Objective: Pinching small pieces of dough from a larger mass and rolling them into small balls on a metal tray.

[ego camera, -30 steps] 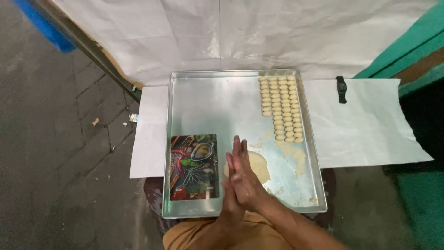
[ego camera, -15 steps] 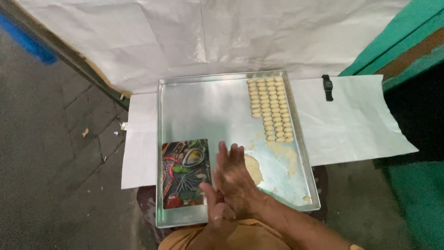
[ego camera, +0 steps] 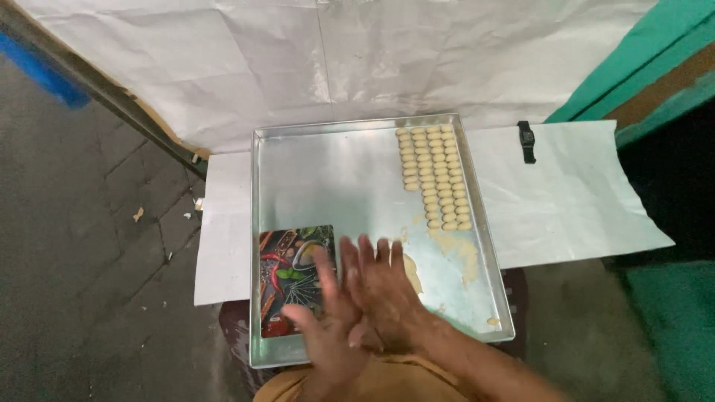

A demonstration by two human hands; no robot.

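My left hand [ego camera: 324, 335] and my right hand [ego camera: 381, 286] are pressed palm to palm with the fingers stretched out, over the near edge of a shiny metal tray [ego camera: 257, 193]. Anything between the palms is hidden. Under the left hand lies a small board with a colourful food picture [ego camera: 287, 272]. A flat lump of pale dough [ego camera: 412, 272] peeks out beside the right hand. Several small oval dough pieces [ego camera: 432, 175] lie in neat rows along the tray's far right side. Dough smears and crumbs [ego camera: 462, 253] mark the tray below the rows.
The tray rests on white paper sheets [ego camera: 581, 201], with more white sheeting [ego camera: 335, 59] hung behind. A black wristwatch [ego camera: 526, 141] lies on the paper to the right. A green panel [ego camera: 655, 52] stands at the far right, dark paved floor [ego camera: 82, 246] to the left.
The view has shifted slightly. My hands have slid against each other, the left one now lower and nearer me, the right one further forward.
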